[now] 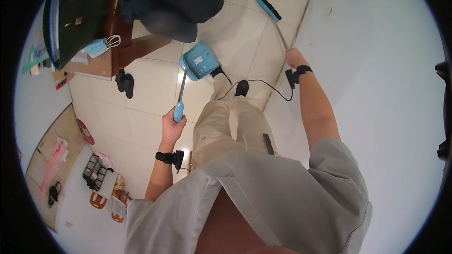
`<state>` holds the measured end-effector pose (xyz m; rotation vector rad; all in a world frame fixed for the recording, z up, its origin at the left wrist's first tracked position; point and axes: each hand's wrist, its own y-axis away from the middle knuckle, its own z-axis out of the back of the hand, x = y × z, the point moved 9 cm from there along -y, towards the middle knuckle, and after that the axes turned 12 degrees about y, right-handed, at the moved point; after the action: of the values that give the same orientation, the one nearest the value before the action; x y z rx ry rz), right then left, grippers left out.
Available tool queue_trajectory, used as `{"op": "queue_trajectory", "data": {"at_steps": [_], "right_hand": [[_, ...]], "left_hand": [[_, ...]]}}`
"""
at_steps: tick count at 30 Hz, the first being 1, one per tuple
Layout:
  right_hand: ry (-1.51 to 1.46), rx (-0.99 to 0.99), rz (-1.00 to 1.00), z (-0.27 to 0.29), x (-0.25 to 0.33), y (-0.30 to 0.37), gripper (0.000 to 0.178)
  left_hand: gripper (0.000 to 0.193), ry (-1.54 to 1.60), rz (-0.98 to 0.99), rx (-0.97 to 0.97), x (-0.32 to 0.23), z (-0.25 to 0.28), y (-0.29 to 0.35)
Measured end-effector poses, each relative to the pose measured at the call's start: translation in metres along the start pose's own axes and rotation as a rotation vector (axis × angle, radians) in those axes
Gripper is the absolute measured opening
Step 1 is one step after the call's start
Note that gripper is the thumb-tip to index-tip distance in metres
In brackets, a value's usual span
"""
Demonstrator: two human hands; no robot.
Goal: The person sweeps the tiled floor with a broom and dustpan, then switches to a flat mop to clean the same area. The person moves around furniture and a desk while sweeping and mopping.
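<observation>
Pale tiled floor (153,95) meets a white wall (372,66) in the head view. Sweeping looks under way, though how much remains cannot be told. The left hand (172,127) grips the dustpan (201,63), its pan ahead; the right hand (294,58) grips the broom (270,8), its head farther out near the wall.

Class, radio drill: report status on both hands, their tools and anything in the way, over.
Left hand closed on blue dustpan. Right hand closed on long-handled brush, its head apart from the dustpan. Possible snag: black cable by the right shoe.
</observation>
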<state>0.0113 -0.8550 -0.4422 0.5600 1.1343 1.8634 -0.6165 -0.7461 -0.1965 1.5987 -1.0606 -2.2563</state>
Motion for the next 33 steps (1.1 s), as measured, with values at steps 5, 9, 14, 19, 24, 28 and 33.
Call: {"op": "queue_trajectory", "data": {"at_steps": [5,9,14,19,24,28,33], "right_hand": [[0.26,-0.348,0.394,-0.129,0.035,0.084,0.026],[0.296,-0.044,0.449,-0.167,0.021,0.162,0.031],[-0.015,-0.213,0.347,-0.111,-0.05,0.196,0.034],[0.158,-0.402,0.231,-0.015,-0.149,0.136,0.031],[0.162,-0.261,0.124,-0.018,-0.197,0.085,0.031],[0.085,-0.067,0.212,-0.133,-0.181,0.144,0.033],[-0.425,0.255,0.043,-0.226,-0.146,0.215,0.032]], "left_hand": [[0.015,-0.08,-0.009,0.002,0.003,-0.005,0.005],[0.011,-0.047,0.007,-0.035,-0.002,-0.006,0.006],[0.01,-0.056,-0.042,-0.083,-0.013,-0.012,0.041],[0.009,-0.021,-0.054,-0.14,-0.009,-0.02,0.088],[0.009,-0.047,-0.023,-0.196,0.004,-0.017,0.124],[0.014,-0.033,-0.039,-0.239,0.015,-0.008,0.143],[0.014,0.002,-0.04,-0.269,0.042,0.013,0.162]]}}
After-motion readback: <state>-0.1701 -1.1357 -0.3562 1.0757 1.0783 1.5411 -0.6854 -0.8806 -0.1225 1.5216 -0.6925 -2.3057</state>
